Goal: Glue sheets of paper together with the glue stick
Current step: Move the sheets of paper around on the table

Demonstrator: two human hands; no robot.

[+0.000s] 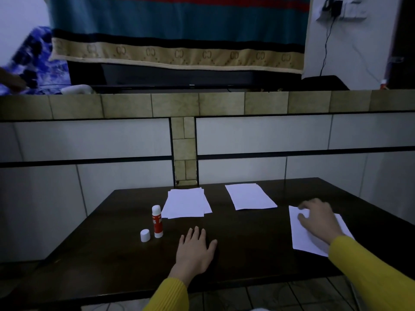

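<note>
While the glue stick [157, 221] stands upright and uncapped on the dark table [107, 248], its white cap [145, 235] sits just beside it, on the side toward the table's left edge and a little nearer the person. Just behind the glue stick and to its right lies a loose stack of paper [186, 204], its sheets slightly fanned. Farther right of the glue stick, toward the back of the table, a single sheet [250, 196] lies flat and apart from the stack. Well to the right of the glue stick, near the table's right edge, a third sheet [312, 234] lies under the right hand [318, 217], whose fingers are bent loosely with the tips resting on the paper. The left hand [195, 250] lies flat on the bare wood, right of the glue stick and nearer the person, fingers straight and spread, holding nothing. Both arms wear yellow sleeves [377, 272]. Behind the table rises a tiled wall [89, 140], and above it hangs a striped cloth [179, 30].
</note>
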